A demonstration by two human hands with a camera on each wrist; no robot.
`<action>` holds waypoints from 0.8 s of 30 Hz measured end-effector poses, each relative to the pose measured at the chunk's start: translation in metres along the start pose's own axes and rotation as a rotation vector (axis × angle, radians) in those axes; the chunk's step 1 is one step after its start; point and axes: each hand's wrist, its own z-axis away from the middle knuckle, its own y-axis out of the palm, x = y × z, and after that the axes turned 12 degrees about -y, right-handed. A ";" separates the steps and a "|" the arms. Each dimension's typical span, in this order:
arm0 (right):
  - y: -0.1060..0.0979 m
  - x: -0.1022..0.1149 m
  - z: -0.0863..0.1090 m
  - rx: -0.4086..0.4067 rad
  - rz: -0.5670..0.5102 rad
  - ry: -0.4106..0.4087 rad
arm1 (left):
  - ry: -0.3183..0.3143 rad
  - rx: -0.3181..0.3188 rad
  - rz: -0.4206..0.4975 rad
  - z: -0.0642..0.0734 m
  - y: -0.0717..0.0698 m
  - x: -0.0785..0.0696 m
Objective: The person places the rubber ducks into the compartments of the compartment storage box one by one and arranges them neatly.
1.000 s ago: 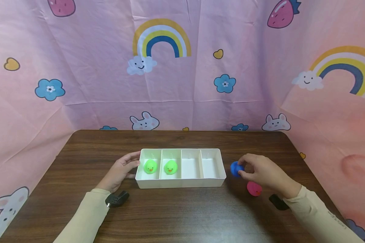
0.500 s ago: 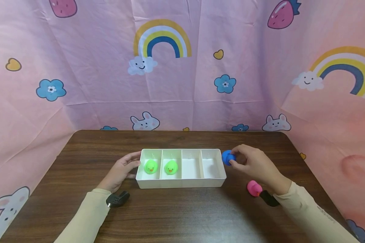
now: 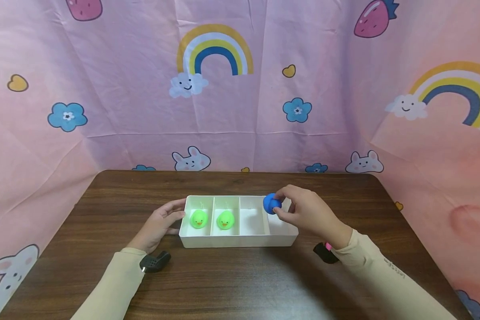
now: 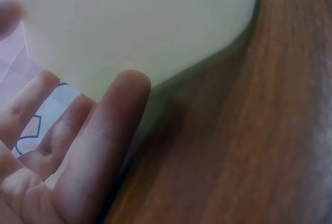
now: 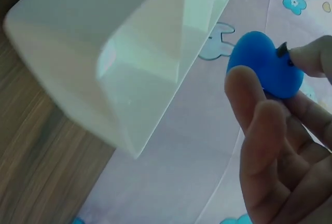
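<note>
A white box (image 3: 240, 241) with several compartments stands on the table. In its two left compartments sit two green toy ducks, the leftmost green duck (image 3: 198, 219) and the second green duck (image 3: 226, 220). My right hand (image 3: 312, 215) pinches a blue toy duck (image 3: 270, 203) between thumb and fingers, above the rightmost compartments. The right wrist view shows that blue duck (image 5: 257, 60) held at the fingertips, apart from the box. At the box's left end my left hand (image 3: 157, 227) touches the wall with fairly straight fingers (image 4: 122, 99).
A pink toy duck (image 3: 328, 246) lies on the table, mostly hidden by the right wrist and its black camera (image 3: 325, 254). The dark wooden table (image 3: 224, 284) meets a pink patterned cloth (image 3: 144, 111) at the back and sides.
My right hand has carried the blue duck leftward, from the table right of the box to above its right compartments. The left hand and the box have stayed put.
</note>
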 end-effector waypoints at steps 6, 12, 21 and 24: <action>0.018 0.005 -0.017 0.062 0.019 -0.038 | -0.006 -0.002 0.000 0.002 0.000 -0.002; 0.035 0.001 -0.026 0.137 0.075 -0.101 | 0.000 -0.004 -0.019 0.003 0.001 -0.003; 0.056 -0.005 -0.038 0.207 0.096 -0.078 | -0.003 -0.004 -0.006 0.001 -0.001 -0.001; 0.062 -0.007 -0.041 0.232 0.110 -0.082 | -0.002 -0.001 -0.003 0.001 0.000 -0.001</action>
